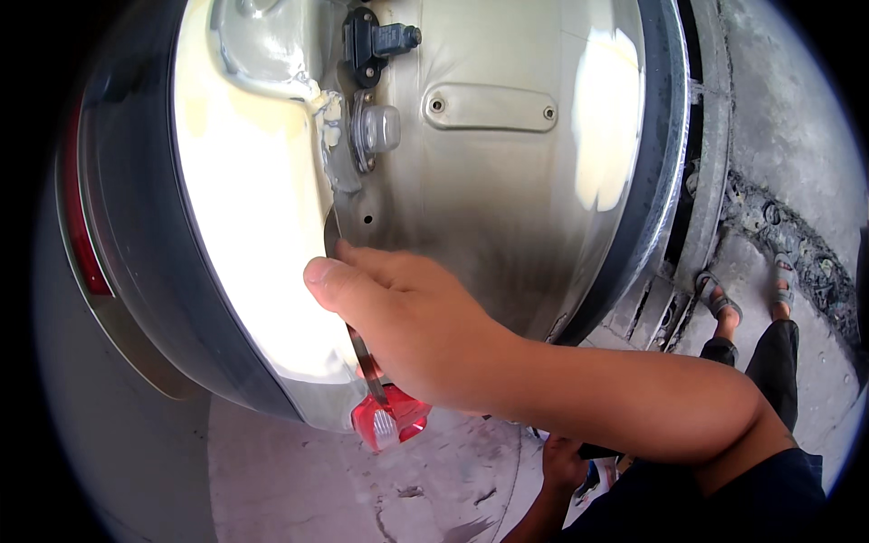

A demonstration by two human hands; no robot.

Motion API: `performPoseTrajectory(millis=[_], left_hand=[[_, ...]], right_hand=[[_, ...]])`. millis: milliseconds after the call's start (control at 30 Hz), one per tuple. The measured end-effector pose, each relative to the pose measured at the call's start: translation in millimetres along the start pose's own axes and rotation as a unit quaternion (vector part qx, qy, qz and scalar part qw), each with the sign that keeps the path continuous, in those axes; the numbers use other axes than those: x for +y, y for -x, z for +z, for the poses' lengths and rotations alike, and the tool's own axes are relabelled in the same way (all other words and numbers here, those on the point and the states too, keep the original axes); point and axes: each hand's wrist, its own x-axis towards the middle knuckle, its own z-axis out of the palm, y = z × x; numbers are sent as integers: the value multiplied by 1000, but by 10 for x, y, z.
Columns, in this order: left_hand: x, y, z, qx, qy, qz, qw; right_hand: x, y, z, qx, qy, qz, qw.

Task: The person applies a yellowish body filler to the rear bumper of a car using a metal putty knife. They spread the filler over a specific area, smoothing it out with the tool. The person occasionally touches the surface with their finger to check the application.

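Note:
My right hand [398,308] reaches in from the lower right, its fingers closed around a putty knife [359,348]. The knife's dark metal blade runs up past the thumb, against the edge of the pale panel [249,226]. Below the fist hangs its clear red handle [389,419]. Rough whitish filler [329,122] sits on the seam above the blade, beside the silver body panel [507,190]. Lower down, my left hand [563,463] is closed at a dark item, partly covered by the right arm; I cannot make out what it is.
On the silver panel are a small clear lamp [382,128], a black fitting [371,41] and a raised plate [493,107]. A grey bumper with a red reflector [77,199] curves at the left. Sandalled feet [720,303] stand on rough concrete at the right, beside a gutter.

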Motion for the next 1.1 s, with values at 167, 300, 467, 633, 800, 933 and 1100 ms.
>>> performPoseTrajectory(millis=[167, 300, 467, 633, 800, 933, 1100], left_hand=[[17, -19, 59, 29, 159, -64, 985], [17, -31, 31, 67, 179, -113, 975], [-44, 1, -36, 53, 221, -88, 970], [-107, -7, -128, 16, 78, -70, 994], [-40, -34, -54, 74, 206, -120, 968], [18, -30, 18, 99, 184, -107, 972], [-57, 5, -128, 45, 216, -100, 970]], right_hand=[[35, 155, -181, -25, 9, 27, 999], [58, 122, -234, 22, -93, 68, 993], [-34, 57, -103, -9, -51, 23, 998], [-5, 154, -98, -22, -7, 29, 999], [170, 196, -274, 16, -109, 78, 991], [220, 174, -265, -5, -159, 74, 984], [283, 145, -130, 23, -172, 106, 979]])
